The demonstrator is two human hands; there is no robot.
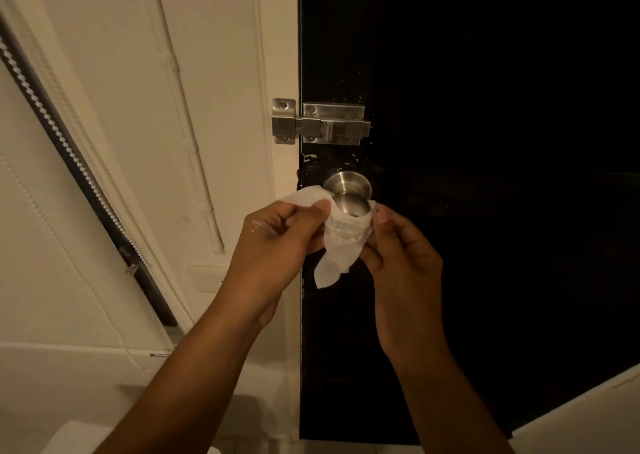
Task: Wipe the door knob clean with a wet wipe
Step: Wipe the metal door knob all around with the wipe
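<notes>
Wet wipe looped under door knob, pinched between left hand, right hand.

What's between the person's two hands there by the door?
In the head view, a white wet wipe is stretched between the left hand and right hand, looped under the steel door knob.

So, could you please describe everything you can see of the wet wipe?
The wet wipe is a thin, white, crumpled sheet that looks like soft fabric. It is stretched between the left hand and right hand and wraps under the front of the metal door knob. One corner sticks up past the left thumb; another hangs loose below.
</notes>
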